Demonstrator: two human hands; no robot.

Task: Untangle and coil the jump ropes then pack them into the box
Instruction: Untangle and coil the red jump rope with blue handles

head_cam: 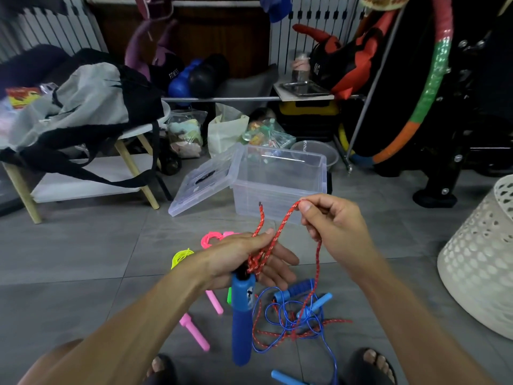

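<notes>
Lying on the floor: pink rope (210, 238), yellow rope (181, 257), pink handles (194, 332). Left hand (249, 258) grips a knotted red rope (280, 232) and its blue handle (242, 315). Right hand (330, 220) pinches a red loop. Beneath: tangled blue rope (283, 315). Behind: clear box (280, 179), lid open.

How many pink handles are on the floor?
2. One pink handle pokes out just below the left hand; the other pink handle lies nearer the feet, to its left. More may hide under the arm.
</notes>
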